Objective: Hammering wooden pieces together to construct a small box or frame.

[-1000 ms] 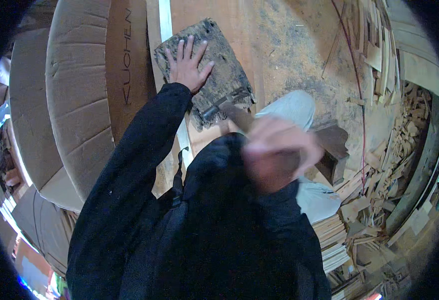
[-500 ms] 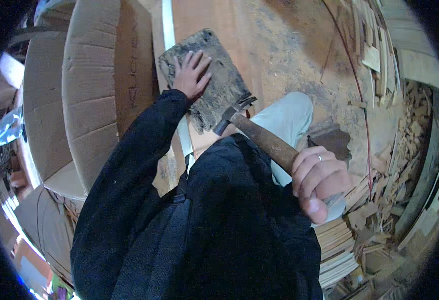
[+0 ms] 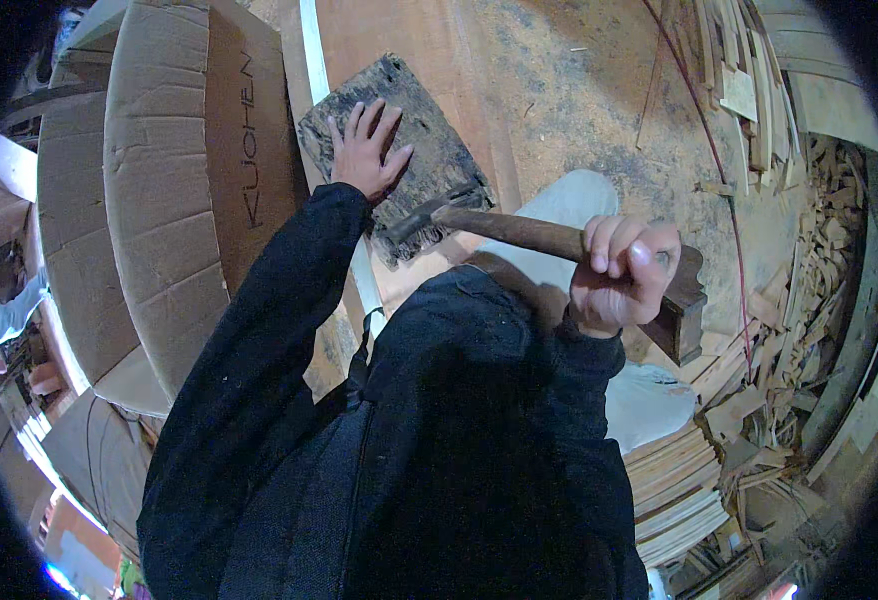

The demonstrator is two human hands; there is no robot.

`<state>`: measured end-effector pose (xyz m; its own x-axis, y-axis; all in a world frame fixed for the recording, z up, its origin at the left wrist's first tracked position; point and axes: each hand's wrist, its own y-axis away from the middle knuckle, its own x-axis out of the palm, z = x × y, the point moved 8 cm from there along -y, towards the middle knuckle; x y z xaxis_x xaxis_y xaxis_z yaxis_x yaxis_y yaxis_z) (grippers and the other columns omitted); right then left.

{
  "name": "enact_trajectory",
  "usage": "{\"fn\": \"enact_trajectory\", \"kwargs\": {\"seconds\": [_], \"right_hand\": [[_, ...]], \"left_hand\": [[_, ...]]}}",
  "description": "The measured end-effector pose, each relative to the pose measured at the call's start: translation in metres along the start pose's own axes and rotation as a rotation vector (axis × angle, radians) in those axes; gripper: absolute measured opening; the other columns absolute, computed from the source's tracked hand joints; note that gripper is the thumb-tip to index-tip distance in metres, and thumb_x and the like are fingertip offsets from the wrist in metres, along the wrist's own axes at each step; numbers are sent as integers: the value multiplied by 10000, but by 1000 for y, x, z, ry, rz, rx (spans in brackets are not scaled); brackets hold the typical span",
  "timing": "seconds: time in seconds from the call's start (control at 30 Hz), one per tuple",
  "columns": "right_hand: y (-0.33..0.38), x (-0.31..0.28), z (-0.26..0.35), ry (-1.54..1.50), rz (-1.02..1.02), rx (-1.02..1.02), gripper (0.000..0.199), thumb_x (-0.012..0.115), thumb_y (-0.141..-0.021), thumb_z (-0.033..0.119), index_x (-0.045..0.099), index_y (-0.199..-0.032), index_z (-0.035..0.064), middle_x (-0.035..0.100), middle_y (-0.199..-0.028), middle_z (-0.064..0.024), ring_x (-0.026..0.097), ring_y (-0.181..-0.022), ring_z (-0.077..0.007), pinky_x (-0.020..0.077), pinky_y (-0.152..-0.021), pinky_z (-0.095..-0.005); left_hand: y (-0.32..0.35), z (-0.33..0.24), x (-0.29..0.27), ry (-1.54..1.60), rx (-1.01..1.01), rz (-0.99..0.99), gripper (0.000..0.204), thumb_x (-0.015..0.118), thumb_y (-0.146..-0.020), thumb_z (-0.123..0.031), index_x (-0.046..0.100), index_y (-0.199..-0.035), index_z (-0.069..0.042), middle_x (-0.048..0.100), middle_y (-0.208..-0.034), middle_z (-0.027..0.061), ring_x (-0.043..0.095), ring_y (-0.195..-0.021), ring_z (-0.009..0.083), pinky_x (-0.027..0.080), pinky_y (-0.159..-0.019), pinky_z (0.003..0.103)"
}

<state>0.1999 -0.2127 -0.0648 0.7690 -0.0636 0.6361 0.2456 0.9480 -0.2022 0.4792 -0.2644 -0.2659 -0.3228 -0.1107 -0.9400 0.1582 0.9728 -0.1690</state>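
A worn, dark-stained slab that looks like wood lies tilted in front of me, its lower edge ragged. My left hand rests flat on its left part with the fingers spread. In my right hand is a hammer, the fingers wrapped around the end of its wooden handle. The hammer's metal head is over the ragged lower edge of the slab; whether it touches cannot be made out.
Tall cardboard boxes stand close on my left. A dark wooden piece sits beyond my right hand. Stacked thin wood strips are at the lower right, with wood scraps farther right. A thin red cord crosses the dusty floor.
My right hand has turned over and moved up slightly, and the hammer head has swung left over the slab. My left hand stays on the slab. The dark wooden piece shows more now.
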Motion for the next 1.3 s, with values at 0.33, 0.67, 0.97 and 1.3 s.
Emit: {"fn": "enact_trajectory", "kwargs": {"seconds": [0.33, 0.67, 0.97, 1.3], "right_hand": [[-4, -9, 1, 198, -370, -150, 135, 571, -820, 144, 459, -798, 74, 447, -581, -47, 450, -530, -150, 387, -488, -288], [17, 53, 3, 472, 385, -128, 332, 661, -750, 54, 543, -1058, 14, 502, -907, -161, 575, -743, -239, 528, -691, -419], [-7, 87, -30, 184, 477, -107, 172, 627, -831, 156, 573, -815, -7, 497, -530, -42, 447, -410, -158, 435, -448, -301], [-87, 160, -91, 558, 436, -5, 296, 449, -887, 160, 403, -603, 87, 378, -503, -2, 370, -408, -114, 347, -409, -288]], "left_hand": [[-4, 2, -9, 9, 43, -43, 510, 523, -848, -411, 444, -1308, -206, 379, -1366, 85, 301, -1290, 325, 85, -1054, 610], [-7, 67, -12, -149, -486, -100, 451, 488, -868, -366, 435, -1266, -162, 376, -1351, 133, 288, -1289, 351, 130, -986, 694], [-1, 68, -1, -216, -451, -188, 478, 401, -911, -381, 376, -1368, -243, 346, -1397, 115, 274, -1294, 370, 142, -1021, 628], [-11, 56, -28, -42, -473, -135, 488, 439, -888, -295, 387, -1344, -127, 373, -1346, 162, 282, -1272, 397, 160, -1039, 603]]}}
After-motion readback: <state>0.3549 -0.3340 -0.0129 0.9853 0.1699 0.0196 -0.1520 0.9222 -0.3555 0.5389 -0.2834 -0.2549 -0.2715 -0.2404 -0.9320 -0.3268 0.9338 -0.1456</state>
